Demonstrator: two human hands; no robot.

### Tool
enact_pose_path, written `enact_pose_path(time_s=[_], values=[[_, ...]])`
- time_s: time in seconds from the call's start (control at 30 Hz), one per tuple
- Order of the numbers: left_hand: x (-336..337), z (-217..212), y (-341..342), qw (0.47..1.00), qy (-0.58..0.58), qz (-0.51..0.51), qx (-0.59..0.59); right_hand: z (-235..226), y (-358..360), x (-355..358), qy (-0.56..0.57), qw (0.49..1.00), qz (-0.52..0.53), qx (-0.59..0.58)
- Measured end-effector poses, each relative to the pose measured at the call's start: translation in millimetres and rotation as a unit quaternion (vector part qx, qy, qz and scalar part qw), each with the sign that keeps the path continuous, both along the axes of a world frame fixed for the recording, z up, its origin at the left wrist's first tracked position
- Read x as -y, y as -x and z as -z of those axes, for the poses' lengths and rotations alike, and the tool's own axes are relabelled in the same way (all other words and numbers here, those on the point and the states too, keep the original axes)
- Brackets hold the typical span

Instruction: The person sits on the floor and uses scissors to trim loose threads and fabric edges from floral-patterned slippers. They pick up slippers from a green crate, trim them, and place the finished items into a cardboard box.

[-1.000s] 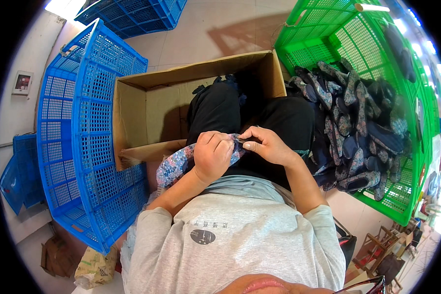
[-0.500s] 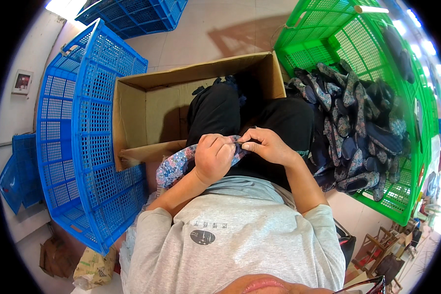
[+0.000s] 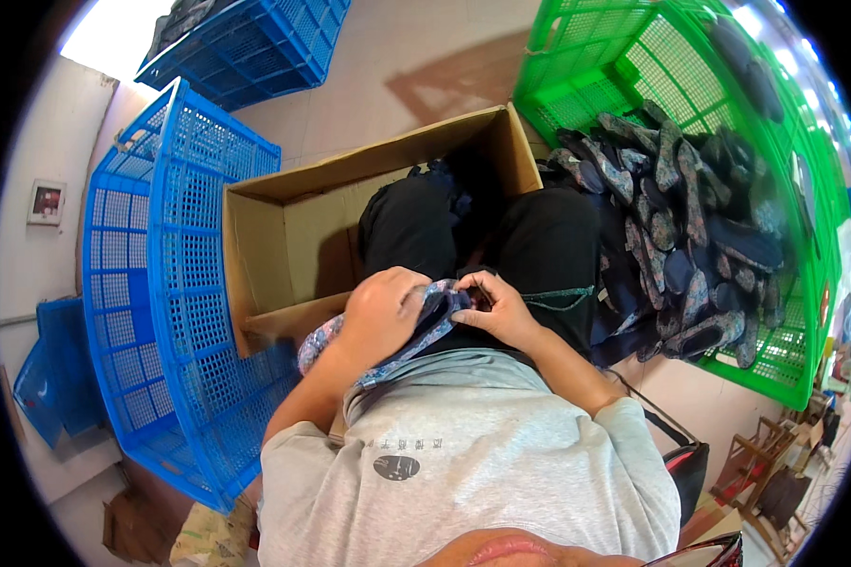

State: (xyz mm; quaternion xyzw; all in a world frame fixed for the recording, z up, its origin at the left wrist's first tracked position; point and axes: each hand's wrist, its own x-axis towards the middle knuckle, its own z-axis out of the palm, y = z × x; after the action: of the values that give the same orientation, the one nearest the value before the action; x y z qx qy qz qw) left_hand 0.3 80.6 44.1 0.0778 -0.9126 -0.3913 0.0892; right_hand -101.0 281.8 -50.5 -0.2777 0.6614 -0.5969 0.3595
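At the centre of the frame, my left hand (image 3: 380,312) wraps around a floral fabric slipper (image 3: 416,331) held over my lap, fingers curled shut about its upper, while my right hand (image 3: 496,307) pinches the slipper's edge between thumb and fingertips. An open cardboard box (image 3: 284,246) sits just above the hands, a blue plastic crate (image 3: 175,283) stands at left, and a green crate (image 3: 804,321) of matching slippers (image 3: 690,227) fills the upper right. To do this step well, I judge the left hand should keep a firm, steady hold so the right can work the edge with small, even pinches, never dragging the cloth out of shape.
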Motion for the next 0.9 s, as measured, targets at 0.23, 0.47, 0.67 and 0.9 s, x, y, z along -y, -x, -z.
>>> enact_pose_path(time_s=[0.23, 0.47, 0.67, 0.9], values=[[49, 1, 58, 0.914, 0.027, 0.134, 0.381, 12, -23, 6, 0.107, 0.991, -0.009, 0.083], [35, 13, 109, 0.936, 0.327, 0.083, -0.095, 1, -31, 8, 0.118, 0.989, -0.072, 0.042], [69, 13, 91, 0.981, -0.031, 0.056, 0.182, 6, -30, 15, 0.135, 0.985, -0.073, 0.08], [67, 35, 59, 0.992, 0.044, 0.089, 0.084, -13, -34, 34, 0.039, 0.995, -0.04, -0.079]])
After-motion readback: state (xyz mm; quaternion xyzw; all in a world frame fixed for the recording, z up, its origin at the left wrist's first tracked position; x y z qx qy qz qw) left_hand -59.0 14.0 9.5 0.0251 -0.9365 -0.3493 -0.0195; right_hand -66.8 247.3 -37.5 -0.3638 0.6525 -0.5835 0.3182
